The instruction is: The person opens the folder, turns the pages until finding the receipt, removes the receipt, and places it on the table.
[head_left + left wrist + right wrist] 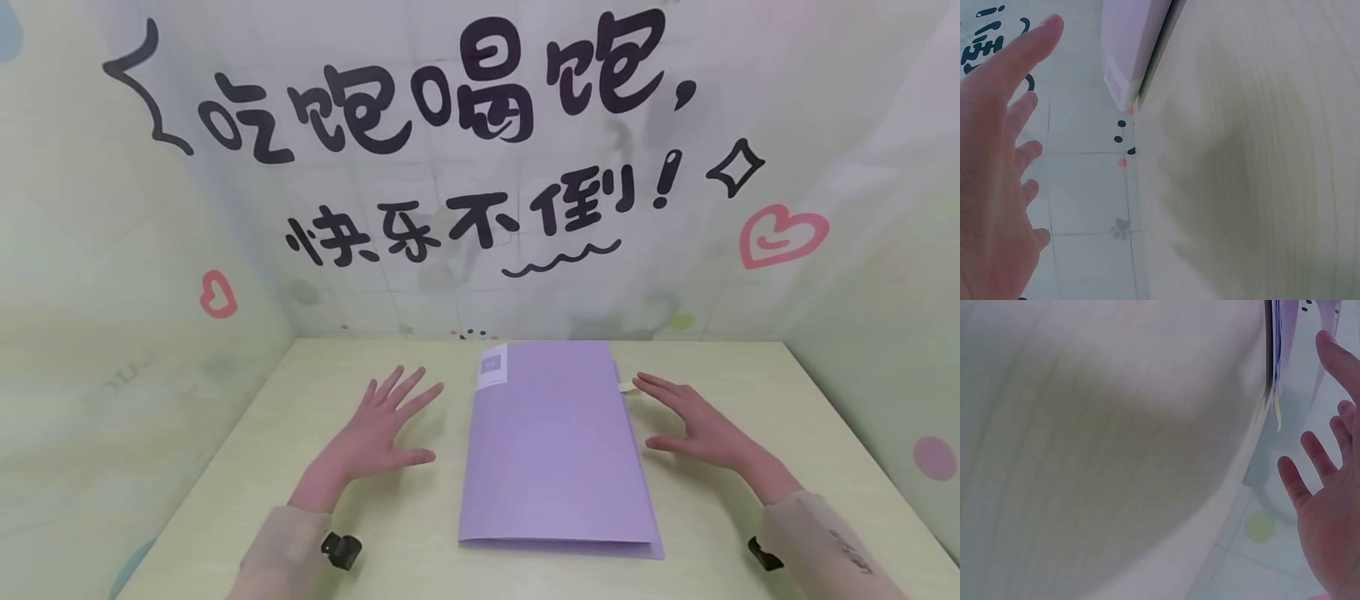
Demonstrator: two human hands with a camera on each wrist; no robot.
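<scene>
A purple folder [551, 450] lies closed on the table, with a white label [492, 367] at its upper left corner. From its right edge sticks a small cream tab [627, 387]. My left hand [382, 433] hovers to the left of the folder, fingers spread and holding nothing. On the other side, my right hand [701, 421] is held close to the folder's right edge, its fingertips near the tab. The right wrist view shows this hand [1329, 519] with nothing in its grasp and the folder's layered edge [1277, 344] beyond.
The light wooden table [720, 533] meets a back wall [420, 308] covered in dark lettering and drawings. Side walls [150, 333] stand at left and right. A black wrist strap piece [342, 551] shows below the left sleeve.
</scene>
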